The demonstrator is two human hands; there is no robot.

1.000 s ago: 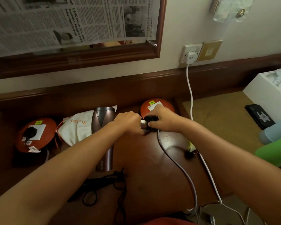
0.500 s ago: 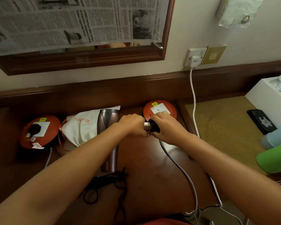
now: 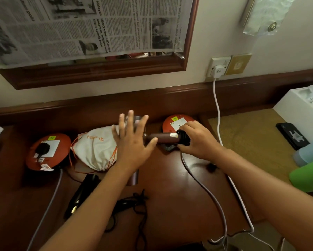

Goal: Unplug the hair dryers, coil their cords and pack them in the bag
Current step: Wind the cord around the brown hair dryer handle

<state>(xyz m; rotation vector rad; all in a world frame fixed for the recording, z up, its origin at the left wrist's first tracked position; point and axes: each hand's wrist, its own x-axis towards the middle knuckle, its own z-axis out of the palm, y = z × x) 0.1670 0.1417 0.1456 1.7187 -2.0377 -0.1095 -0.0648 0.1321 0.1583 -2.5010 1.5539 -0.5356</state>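
While the hair dryer [image 3: 163,140] handle lies left-right | right hand [image 3: 197,140] grips its cord end | left hand [image 3: 132,142] spread wide, holding nothing, nearer the barrel.

The wall [image 3: 224,24] is painted cream. A mirror [image 3: 97,69] in a dark wooden frame hangs on it, its glass covered with newspaper [image 3: 79,28]. Right of the mirror sit a white wall socket [image 3: 220,65] and a brass-coloured plate [image 3: 240,64], touching side by side. A dark wooden rail [image 3: 170,95] runs along the wall base, directly above the polished brown worktop [image 3: 170,196]. A wall lamp [image 3: 266,13] is mounted at upper right.
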